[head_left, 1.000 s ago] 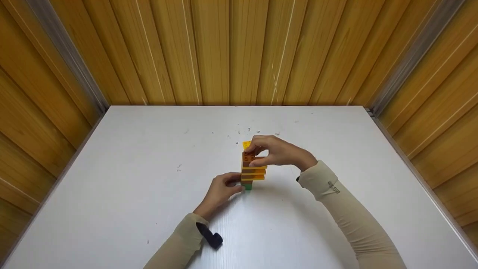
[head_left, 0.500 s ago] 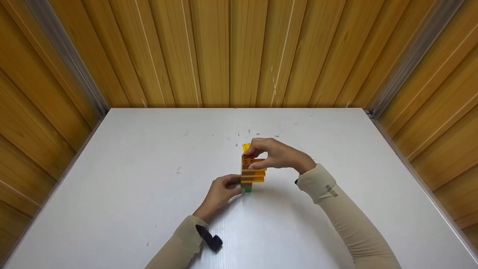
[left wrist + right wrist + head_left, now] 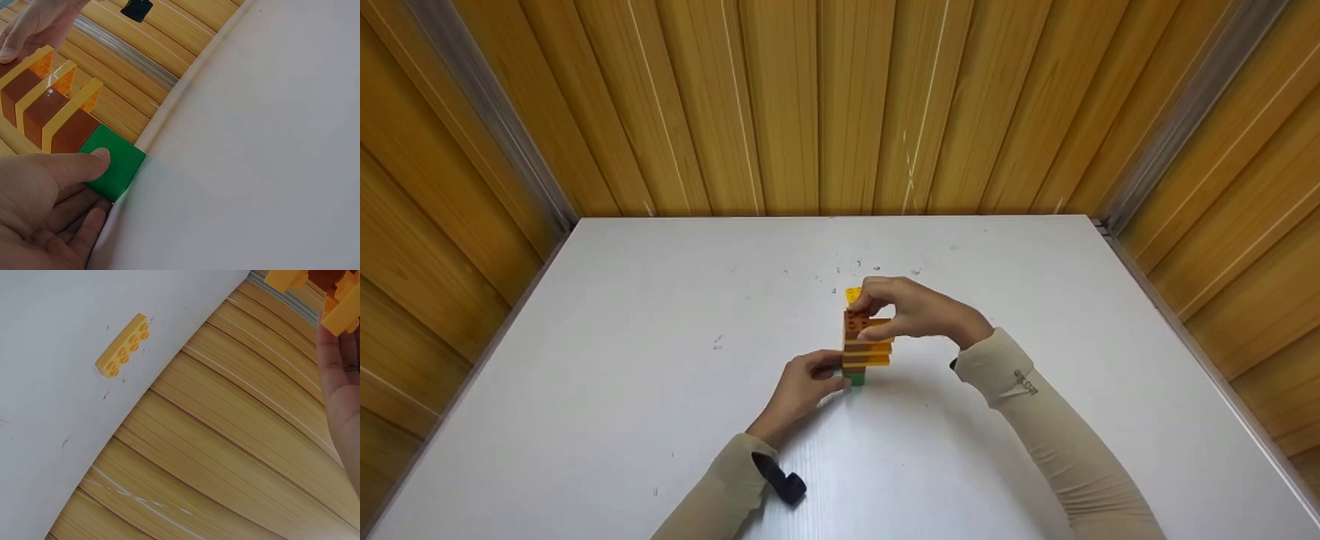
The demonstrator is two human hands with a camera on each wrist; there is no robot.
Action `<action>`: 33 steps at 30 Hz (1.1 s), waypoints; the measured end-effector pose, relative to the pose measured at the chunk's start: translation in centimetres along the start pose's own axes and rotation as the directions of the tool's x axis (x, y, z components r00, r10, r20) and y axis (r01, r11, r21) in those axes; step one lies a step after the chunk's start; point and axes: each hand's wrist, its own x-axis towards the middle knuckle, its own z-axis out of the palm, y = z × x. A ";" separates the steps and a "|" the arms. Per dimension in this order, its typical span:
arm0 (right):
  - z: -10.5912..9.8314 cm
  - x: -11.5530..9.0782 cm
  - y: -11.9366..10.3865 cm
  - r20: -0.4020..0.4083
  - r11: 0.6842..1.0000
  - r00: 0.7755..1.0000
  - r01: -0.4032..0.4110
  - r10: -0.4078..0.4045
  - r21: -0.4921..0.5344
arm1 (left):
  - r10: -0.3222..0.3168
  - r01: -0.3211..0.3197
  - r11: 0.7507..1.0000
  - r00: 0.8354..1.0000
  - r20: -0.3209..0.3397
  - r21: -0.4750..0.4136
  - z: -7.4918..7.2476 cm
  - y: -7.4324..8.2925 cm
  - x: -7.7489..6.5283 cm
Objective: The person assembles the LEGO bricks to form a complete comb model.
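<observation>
A tower of toy building bricks stands upright near the middle of the table. Its foot is a green brick, and above that brown bricks alternate with yellow bricks that jut out to the right. My left hand pinches the foot, with the thumb lying on the green face in the left wrist view. Up at the top brown brick, my right hand holds on with thumb and fingers; its fingertips partly cover that brick. Just beyond the tower lies a loose yellow brick, studs showing.
The white table carries small dark marks beyond the tower. Wood-patterned panels rise behind its far edge and along both sides. A black strap hangs from the left cuff.
The head view has shifted a little, so the table and tower sit slightly lower in it. Both hands keep the same hold on the tower.
</observation>
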 end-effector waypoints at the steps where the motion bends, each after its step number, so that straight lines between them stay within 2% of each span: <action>1: -0.1 0.0 0.0 0.005 1.000 1.000 -0.005 0.005 0.004 | -0.009 0.009 1.000 1.000 0.001 0.003 0.0 0.1 0.0; 5: -0.3 -0.2 0.2 0.023 1.000 1.000 -0.014 0.014 0.012 | -0.034 0.034 0.999 0.999 0.010 0.003 0.1 0.0 0.0; 18: -1.0 0.0 0.3 0.064 1.000 0.998 -0.004 0.004 0.000 | -0.019 0.019 1.000 1.000 0.014 -0.012 -0.1 -0.1 0.1; 26: -1.5 0.3 1.7 -0.038 0.997 0.999 0.006 -0.003 0.077 | -0.020 0.020 1.000 1.000 0.003 0.007 0.1 -0.1 0.2; 33: -2.0 0.6 3.4 -0.150 0.996 0.988 -0.027 0.040 0.090 | -0.026 0.026 1.000 1.000 -0.005 0.013 0.3 0.0 0.2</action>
